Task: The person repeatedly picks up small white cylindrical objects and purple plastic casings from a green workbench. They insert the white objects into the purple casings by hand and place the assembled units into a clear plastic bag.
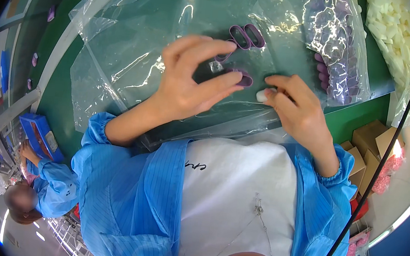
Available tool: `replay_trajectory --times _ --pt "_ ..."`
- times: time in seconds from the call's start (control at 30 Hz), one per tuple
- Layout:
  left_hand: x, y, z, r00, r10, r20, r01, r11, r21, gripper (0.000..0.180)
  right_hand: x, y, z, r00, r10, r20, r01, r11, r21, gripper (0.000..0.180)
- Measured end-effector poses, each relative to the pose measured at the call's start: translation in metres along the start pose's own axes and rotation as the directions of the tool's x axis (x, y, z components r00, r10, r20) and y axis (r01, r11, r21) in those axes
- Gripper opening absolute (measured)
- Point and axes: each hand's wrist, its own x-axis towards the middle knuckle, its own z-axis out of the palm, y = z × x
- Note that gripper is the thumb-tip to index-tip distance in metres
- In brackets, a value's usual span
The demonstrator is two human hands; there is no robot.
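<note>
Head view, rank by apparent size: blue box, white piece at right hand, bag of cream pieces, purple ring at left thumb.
Largest to smallest in the head view:
1. bag of cream pieces
2. blue box, farther off, so image size only
3. purple ring
4. white piece, partly covered; full size unsure

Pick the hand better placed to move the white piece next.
Probably the right hand: it pinches the white piece, while the left hand has its thumb at a purple ring.

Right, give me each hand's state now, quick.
Left hand: closed, pinching a purple ring.
Right hand: closed, holding a small white piece.
</note>
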Motion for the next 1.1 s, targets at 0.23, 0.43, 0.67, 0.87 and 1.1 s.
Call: replay_trajectory --times 0.23,0.43,0.67,0.87,1.1 --pt "-0.008 0.017 0.001 0.992 0.096 0.084 -0.086 0.99 -0.11 0.034 -0.009 0.005 0.001 0.991 0.0 -0.133 -0.005 0.999 -0.039 0.018" --pt "-0.01 0.022 0.01 0.996 -0.042 0.078 0.065 0.946 -0.318 0.035 -0.005 0.012 0.001 0.967 0.24 -0.088 -0.227 0.964 0.136 0.016" --pt "-0.014 0.023 0.013 0.954 -0.244 0.172 0.296 0.852 -0.433 0.031 0.005 -0.011 0.004 0.926 0.286 -0.246 -0.238 0.949 0.208 0.024" --pt "-0.017 0.022 0.013 0.951 -0.253 0.179 0.308 0.842 -0.443 0.028 0.014 -0.022 0.009 0.985 -0.149 -0.083 0.157 0.982 0.108 0.032" --pt "-0.018 0.023 0.012 0.955 -0.247 0.165 0.296 0.842 -0.452 0.03 0.013 -0.027 0.018 0.958 -0.245 -0.15 0.234 0.968 -0.091 0.034"
